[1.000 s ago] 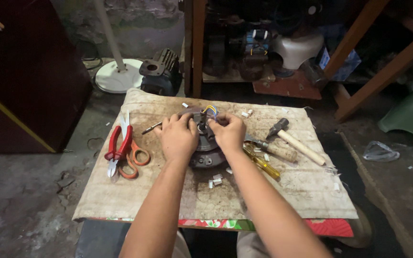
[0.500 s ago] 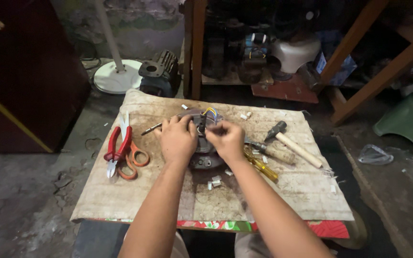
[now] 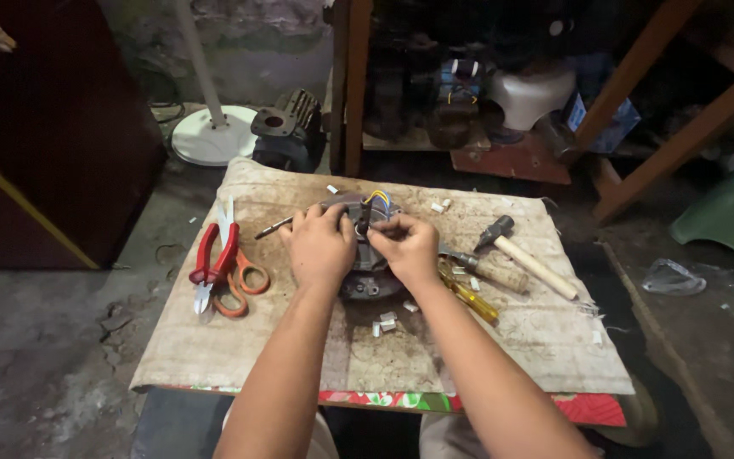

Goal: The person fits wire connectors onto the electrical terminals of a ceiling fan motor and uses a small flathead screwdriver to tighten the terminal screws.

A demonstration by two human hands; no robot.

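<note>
Motor (image 3: 365,280): gripped by left hand (image 3: 320,246) and right hand (image 3: 408,248), fingers closed on top. Left: red pliers (image 3: 212,259), orange scissors (image 3: 244,285). Right: hammer (image 3: 524,255), yellow screwdriver (image 3: 469,297), possibly a chisel (image 3: 486,270).

Left hand (image 3: 320,246) and right hand (image 3: 409,246) side by side

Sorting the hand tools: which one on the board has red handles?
The pliers, left of the left hand. The scissors beside them are orange; the screwdriver is yellow.

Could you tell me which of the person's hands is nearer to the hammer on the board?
The right hand is nearer: the hammer lies just to its right. The left hand rests on the far side of the motor, closer to the pliers.
</note>
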